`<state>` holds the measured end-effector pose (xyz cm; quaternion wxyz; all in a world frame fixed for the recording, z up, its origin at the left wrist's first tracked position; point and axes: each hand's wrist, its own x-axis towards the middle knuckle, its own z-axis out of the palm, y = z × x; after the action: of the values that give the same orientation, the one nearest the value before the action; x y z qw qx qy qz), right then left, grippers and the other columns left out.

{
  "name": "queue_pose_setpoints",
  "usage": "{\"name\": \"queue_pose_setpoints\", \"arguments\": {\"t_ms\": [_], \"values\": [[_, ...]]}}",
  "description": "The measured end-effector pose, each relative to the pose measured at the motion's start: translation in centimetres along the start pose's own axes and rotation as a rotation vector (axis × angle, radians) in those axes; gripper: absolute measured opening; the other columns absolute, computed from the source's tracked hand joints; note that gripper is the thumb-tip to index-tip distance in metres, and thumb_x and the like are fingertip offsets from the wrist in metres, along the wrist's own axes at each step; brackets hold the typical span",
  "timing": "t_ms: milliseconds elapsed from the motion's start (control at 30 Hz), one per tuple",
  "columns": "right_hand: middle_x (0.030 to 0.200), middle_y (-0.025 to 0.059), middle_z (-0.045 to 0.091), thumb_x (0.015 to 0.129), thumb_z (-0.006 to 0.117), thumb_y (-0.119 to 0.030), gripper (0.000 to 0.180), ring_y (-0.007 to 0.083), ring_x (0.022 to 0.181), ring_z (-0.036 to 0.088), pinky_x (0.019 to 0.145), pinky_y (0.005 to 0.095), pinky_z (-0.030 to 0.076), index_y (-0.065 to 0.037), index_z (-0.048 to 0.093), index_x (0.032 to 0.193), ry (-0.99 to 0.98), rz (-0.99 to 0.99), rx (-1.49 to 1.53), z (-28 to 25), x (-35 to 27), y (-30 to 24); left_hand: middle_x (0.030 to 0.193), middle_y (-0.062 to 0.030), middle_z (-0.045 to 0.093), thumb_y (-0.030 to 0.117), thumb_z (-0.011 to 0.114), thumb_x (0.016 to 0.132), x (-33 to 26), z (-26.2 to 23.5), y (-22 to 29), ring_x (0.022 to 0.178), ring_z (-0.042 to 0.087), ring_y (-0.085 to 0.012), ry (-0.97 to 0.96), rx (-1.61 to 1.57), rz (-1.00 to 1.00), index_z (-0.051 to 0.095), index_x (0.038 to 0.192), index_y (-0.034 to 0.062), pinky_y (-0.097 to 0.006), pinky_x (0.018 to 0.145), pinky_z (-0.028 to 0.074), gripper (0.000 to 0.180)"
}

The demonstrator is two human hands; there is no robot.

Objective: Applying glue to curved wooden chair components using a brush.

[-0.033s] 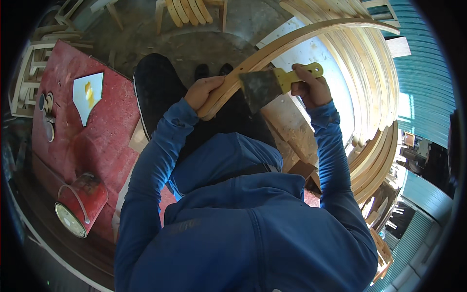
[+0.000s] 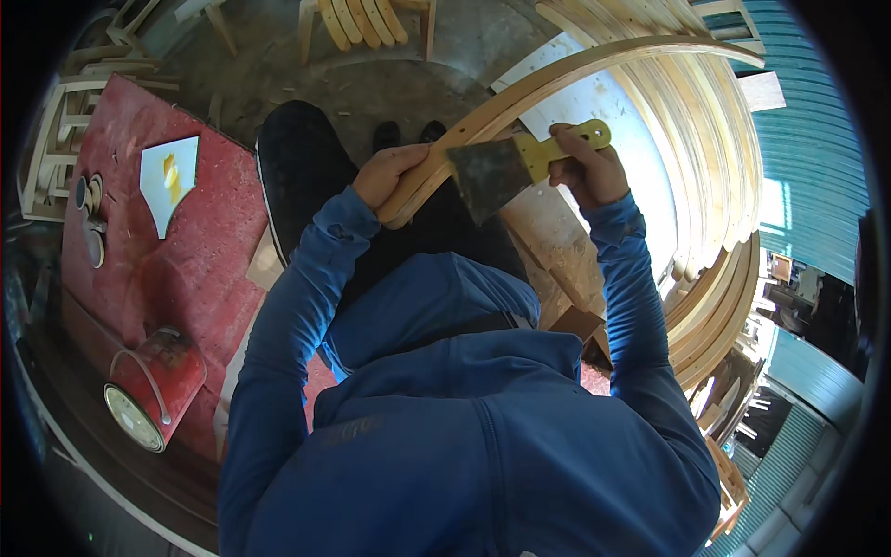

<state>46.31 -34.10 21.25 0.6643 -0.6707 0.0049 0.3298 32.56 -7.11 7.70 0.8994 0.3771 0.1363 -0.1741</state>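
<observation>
My left hand [image 2: 387, 174] is closed round the near end of a long curved wooden strip [image 2: 520, 100], thumb on its upper face. The strip arcs away to the far right, over a stack of similar pieces. In my right hand [image 2: 592, 167] is a putty knife [image 2: 494, 173] with a yellow-green handle and a wide, smeared dark blade. The blade's edge lies at the side of the strip, just right of my left hand; whether it touches cannot be made out. A small dark hole shows in the strip near there.
On the left, a red board [image 2: 218, 186] bears a white plate with yellow paste [image 2: 169, 176], round tins [image 2: 91, 197] and a red can [image 2: 160, 381] with a wire handle. Stacked curved wooden pieces [image 2: 715, 139] fill the right. Slatted wooden furniture [image 2: 364, 20] stands at the far side.
The putty knife has shifted slightly left, its blade closer to the strip, and my right hand has moved with it. My left hand and the strip are practically still.
</observation>
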Motion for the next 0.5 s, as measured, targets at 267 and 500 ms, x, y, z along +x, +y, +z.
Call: {"name": "queue_pose_setpoints", "arguments": {"t_ms": [267, 500], "values": [[0.082, 0.0139, 0.068, 0.096, 0.064, -0.017, 0.031, 0.0197, 0.059, 0.068, 0.057, 0.0280, 0.058, 0.005, 0.060, 0.118, -0.253, 0.058, 0.040, 4.1, -0.1, 1.7, 0.108, -0.0146, 0.070, 0.029, 0.044, 0.107, 0.5, -0.8, -0.3, 0.082, 0.071, -0.0178, -0.104, -0.212, -0.181, 0.058, 0.127, -0.0047, -0.029, 0.074, 0.058, 0.041], [0.077, 0.0141, 0.068, 0.096, 0.065, -0.018, 0.033, 0.0213, 0.062, 0.067, 0.057, 0.0289, 0.058, 0.005, 0.061, 0.118, 0.133, -0.162, -0.026, -0.5, -0.3, -0.3, 0.074, -0.0087, 0.062, 0.032, 0.040, 0.108, -0.6, 0.8, 1.4, 0.044, 0.052, -0.0143, -0.076, -0.051, -0.243, 0.058, 0.105, 0.0005, -0.025, 0.038, 0.041, 0.036]]}}
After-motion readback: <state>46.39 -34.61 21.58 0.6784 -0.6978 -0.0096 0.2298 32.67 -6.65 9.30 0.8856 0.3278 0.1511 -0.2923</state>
